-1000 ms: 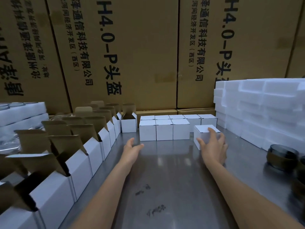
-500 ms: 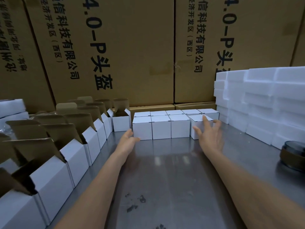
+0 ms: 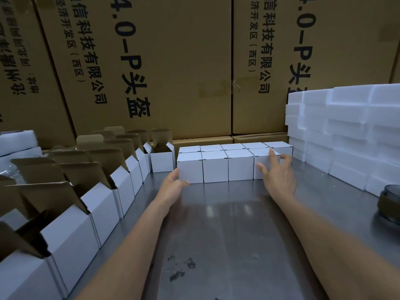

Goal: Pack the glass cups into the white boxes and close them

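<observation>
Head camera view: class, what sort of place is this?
Probably a warehouse packing station: tall printed cartons behind a steel table, rows of small white boxes, and stacked foam blocks.

Dim overhead light, soft glare on steel table (image 3: 238, 213), wide-angle edge bending.

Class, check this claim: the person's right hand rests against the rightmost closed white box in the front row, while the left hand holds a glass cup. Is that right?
Not quite. In the head view the left hand holds no cup; it touches the leftmost closed box of the front row. The right hand does rest against the rightmost closed box, as stated. The only cup visible sits untouched at the far right.
</observation>
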